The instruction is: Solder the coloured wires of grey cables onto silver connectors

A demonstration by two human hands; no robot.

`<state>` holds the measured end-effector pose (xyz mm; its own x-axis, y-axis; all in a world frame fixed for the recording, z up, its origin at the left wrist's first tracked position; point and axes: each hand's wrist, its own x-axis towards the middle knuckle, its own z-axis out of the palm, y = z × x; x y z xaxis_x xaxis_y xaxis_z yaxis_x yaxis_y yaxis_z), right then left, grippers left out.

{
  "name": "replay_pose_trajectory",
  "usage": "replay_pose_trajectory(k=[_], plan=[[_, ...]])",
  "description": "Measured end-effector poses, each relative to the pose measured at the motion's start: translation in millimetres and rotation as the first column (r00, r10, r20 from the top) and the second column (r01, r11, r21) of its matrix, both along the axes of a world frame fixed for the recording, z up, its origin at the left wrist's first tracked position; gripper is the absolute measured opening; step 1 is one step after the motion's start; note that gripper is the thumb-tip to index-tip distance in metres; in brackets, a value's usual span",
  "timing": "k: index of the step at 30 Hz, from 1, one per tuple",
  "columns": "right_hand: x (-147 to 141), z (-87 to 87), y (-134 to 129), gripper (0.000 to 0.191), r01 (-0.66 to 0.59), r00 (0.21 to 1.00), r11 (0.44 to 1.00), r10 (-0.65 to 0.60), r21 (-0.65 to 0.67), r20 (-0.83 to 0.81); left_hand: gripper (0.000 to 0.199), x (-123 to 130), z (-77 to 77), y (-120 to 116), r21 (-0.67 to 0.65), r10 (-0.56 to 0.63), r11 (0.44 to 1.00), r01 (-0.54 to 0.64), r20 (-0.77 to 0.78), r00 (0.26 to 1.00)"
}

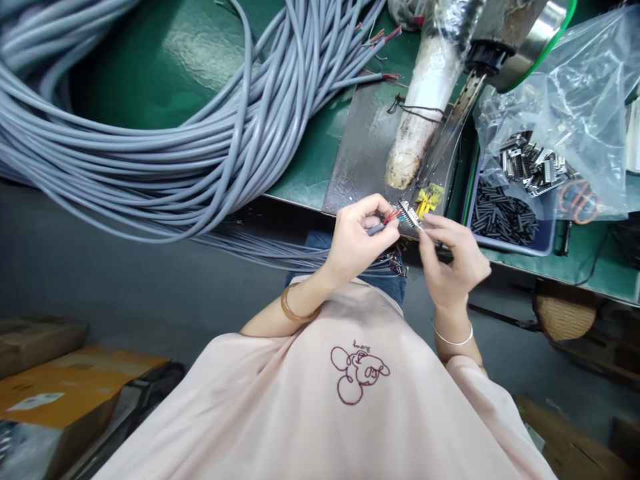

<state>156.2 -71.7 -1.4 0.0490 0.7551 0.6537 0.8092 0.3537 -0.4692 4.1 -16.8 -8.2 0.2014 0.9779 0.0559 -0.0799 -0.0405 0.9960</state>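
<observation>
My left hand [361,235] pinches the stripped end of a grey cable [376,229], whose thin red, blue and green wires fan out to the right. The wires reach a small metal connector [410,215] with a row of pins. My right hand [447,252] has its thumb and forefinger closed on the connector's lower right end. A yellow piece [430,199] sits just behind the connector on the dark metal plate [367,143]. Above the plate, a wrapped white tube [417,127] slants down toward my hands, beside a thin metal tool [457,110].
A large bundle of grey cables [240,153] covers the left of the green table [200,50]. On the right stands a blue bin [549,230] with black sleeves [500,213] and metal connectors [533,160] on a plastic bag [595,87]. Cardboard boxes [75,390] stand at lower left.
</observation>
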Motion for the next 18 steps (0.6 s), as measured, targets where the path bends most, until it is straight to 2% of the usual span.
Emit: replay_pose_trajectory(k=[3,7,13,18], plan=[[-3.3,-3.2,6.9,0.014,-0.048,0.999,0.999,0.048,-0.013,0.001,0.010,1.1,0.9,2.2,0.034,0.026,0.999,-0.025,-0.023,0.999],[-4.5,-5.6,14.9,0.016,-0.050,0.998,0.999,0.050,-0.001,-0.031,0.010,1.6,1.7,3.4,0.076,0.063,0.995,-0.057,-0.073,0.995],[-6.3,-0.3,17.9,0.017,-0.036,0.999,0.999,0.037,0.034,-0.023,0.011,0.9,8.8,4.2,0.143,0.090,0.987,-0.075,-0.103,0.991],[-6.2,-2.4,14.6,0.016,-0.049,0.999,0.998,0.049,0.036,0.011,0.011,-1.4,8.4,8.0,0.064,0.033,0.998,-0.027,-0.094,0.995]])
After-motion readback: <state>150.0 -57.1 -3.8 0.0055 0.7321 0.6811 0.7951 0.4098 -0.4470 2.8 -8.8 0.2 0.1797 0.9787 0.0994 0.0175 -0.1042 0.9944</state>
